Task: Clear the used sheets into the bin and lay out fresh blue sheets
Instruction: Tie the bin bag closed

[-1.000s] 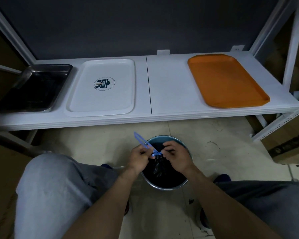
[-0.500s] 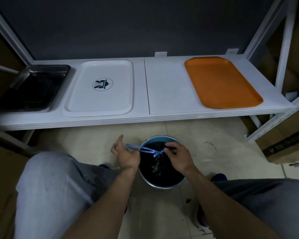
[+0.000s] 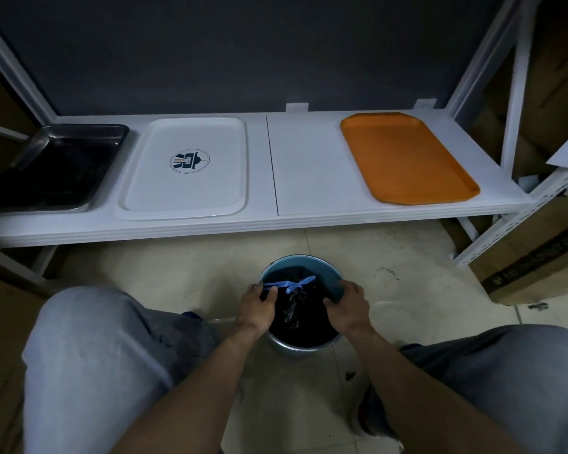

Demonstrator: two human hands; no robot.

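A round bin [image 3: 325, 270] with a blue inside and a metal wall stands on the floor between my knees. A black bag [image 3: 295, 319] fills it, its neck gathered and tied with a blue drawstring [image 3: 291, 284]. My left hand [image 3: 257, 308] is at the bin's left rim, fingers closed on the bag's edge by the drawstring's left end. At the right rim, my right hand [image 3: 347, 303] grips the bag's edge. No blue sheets are in view.
A low white shelf [image 3: 302, 165] carries a dark metal tray [image 3: 51, 167] at left, a white tray [image 3: 186, 168] with a round logo, and an orange tray [image 3: 407, 155] at right. Cardboard boxes [image 3: 535, 267] stand on the right. My knees flank the bin.
The drawstring was held raised between both hands over the bin. Both hands have dropped to the bin's rim, and the drawstring now lies flat across the bag.
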